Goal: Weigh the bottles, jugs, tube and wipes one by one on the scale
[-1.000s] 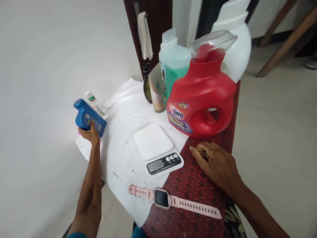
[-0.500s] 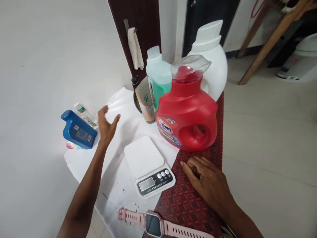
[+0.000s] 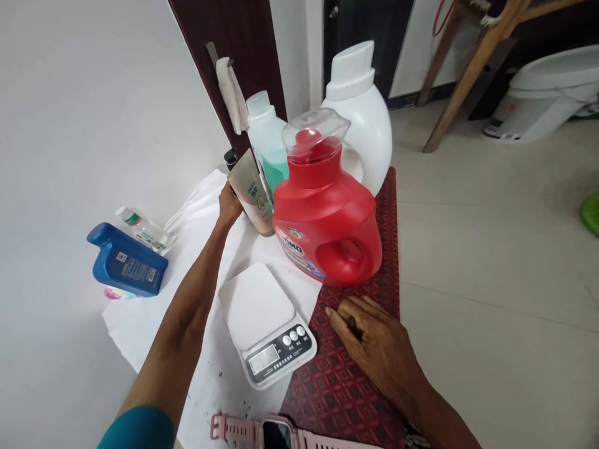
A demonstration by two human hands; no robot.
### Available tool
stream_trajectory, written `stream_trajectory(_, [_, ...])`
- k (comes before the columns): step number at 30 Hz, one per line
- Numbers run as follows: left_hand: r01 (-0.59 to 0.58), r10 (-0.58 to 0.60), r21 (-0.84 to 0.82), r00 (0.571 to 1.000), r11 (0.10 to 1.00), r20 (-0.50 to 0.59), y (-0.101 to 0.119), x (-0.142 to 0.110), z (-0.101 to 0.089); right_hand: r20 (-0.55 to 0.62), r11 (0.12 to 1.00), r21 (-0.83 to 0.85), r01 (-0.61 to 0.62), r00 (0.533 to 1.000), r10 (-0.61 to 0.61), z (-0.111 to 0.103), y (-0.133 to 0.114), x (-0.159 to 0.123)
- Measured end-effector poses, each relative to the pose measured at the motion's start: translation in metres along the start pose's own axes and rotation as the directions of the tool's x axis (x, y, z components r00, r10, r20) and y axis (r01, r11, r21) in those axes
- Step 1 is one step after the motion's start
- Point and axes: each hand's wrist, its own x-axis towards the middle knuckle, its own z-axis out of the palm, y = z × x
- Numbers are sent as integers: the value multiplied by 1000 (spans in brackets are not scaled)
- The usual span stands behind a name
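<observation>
My left hand (image 3: 229,207) reaches to the back of the table, at a dark pump bottle (image 3: 230,157) with a black top. A beige tube (image 3: 251,190) stands in front and hides most of its fingers, so I cannot see whether they grip. My right hand (image 3: 374,337) rests on the red patterned cloth (image 3: 322,368), its fingers loosely curled and nothing visible in them. Between my arms lies a white digital scale (image 3: 257,305) with a bare platform. Behind it stands a red OMO detergent jug (image 3: 327,218) with a clear cap.
A green-liquid bottle (image 3: 269,143) and a large white jug (image 3: 365,118) stand behind the red jug. On the left are a blue bottle (image 3: 128,262) and a clear bottle (image 3: 145,229). A pink-strapped watch (image 3: 276,433) lies at the near edge.
My left hand has moved right and away from me, from open air beside the blue bottle to behind the beige tube. My right hand stays put. The view has shifted slightly right.
</observation>
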Motion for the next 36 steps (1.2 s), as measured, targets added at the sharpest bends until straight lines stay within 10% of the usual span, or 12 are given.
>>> stream_trajectory(5, [30, -24, 56, 993, 998, -119, -4, -14, -19, 14, 1000, 3, -16, 1000, 16, -2, -2, 2])
stream_trajectory(16, [-92, 95, 25, 986, 995, -139, 41, -156, -160, 104, 987, 74, -144, 985, 136, -2, -4, 4])
stream_trajectory(25, [-130, 136, -50, 979, 990, 152, 89, -229, -133, 127, 984, 50, -172, 978, 165, -1, -8, 2])
stream_trajectory(36, [-84, 87, -22, 973, 996, 215, 92, -239, -122, 90, 985, 63, -162, 984, 156, 2, -7, 0])
